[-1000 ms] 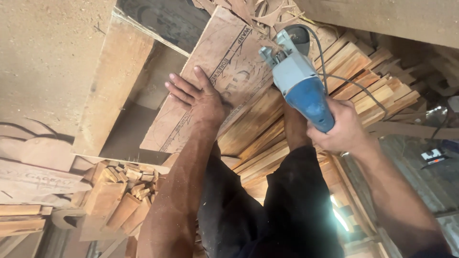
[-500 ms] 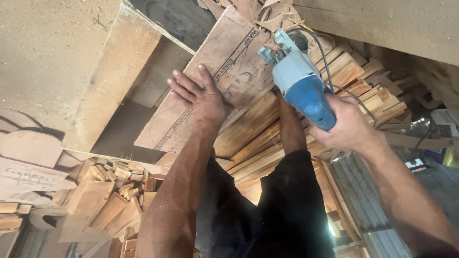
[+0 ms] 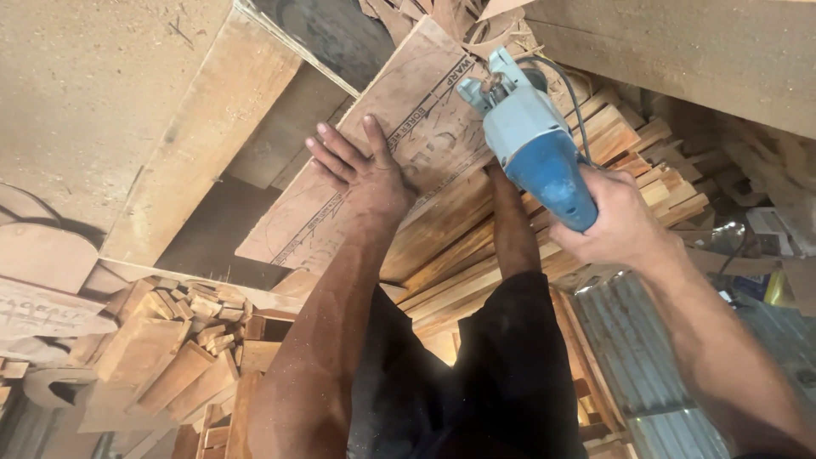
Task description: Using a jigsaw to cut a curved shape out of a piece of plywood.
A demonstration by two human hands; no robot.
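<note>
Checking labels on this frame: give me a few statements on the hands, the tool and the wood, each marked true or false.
1. The left hand lies flat on the plywood sheet. True.
2. The right hand holds a red hammer. False: it grips a blue and grey power tool.
3. The tool's head is at the sheet's edge. True.
4. The sheet rests on bare metal. False: it lies on a stack of wooden slats.
5. Wood offcuts are piled at lower left. True.
</note>
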